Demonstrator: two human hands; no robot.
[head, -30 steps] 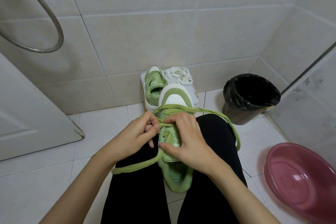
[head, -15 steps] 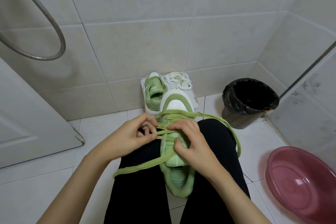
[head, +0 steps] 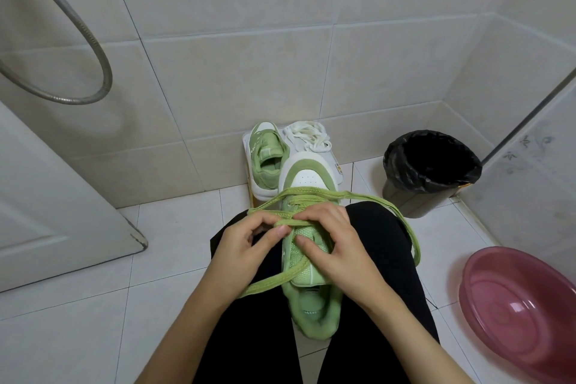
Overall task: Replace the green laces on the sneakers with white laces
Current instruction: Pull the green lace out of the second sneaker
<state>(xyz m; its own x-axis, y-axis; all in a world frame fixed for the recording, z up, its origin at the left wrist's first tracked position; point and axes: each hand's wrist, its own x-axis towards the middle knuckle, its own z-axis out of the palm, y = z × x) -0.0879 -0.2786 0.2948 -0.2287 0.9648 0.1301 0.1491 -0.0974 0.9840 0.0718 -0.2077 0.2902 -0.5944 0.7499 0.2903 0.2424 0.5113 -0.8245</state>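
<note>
Because the sneaker (head: 307, 262) lies wedged between the person's knees with its heel toward the wrists and its white toe cap just beyond the fingertips, both hands are free to work the eyelets instead of steadying the shoe.

The left hand (head: 246, 246) has its fingers curled in, and thumb and forefinger pinch the green lace (head: 271, 279) where a crossing leaves the left eyelet row. It looks set to draw that span out sideways.

The right hand (head: 339, 246) curls over the sneaker from the other side. Its thumb presses the mesh tongue, probably to keep the tongue from lifting as lace runs through. Its fingertips sit on the crossing opposite the left fingers; whether they also nip the lace is hard to tell from this angle.

Slack already freed loops away from the fingers. One end trails past the left wrist over the thigh, the other swings wide round the right knee. Only the rows nearest the toe, just past the fingertips, look threaded, so I judge this shoe mostly unlaced.

Well beyond the fingers, the second sneaker (head: 266, 162) stands against the wall with no lace that I can see, and the white laces (head: 308, 135) are heaped just beside it, within reach for rethreading.
</note>
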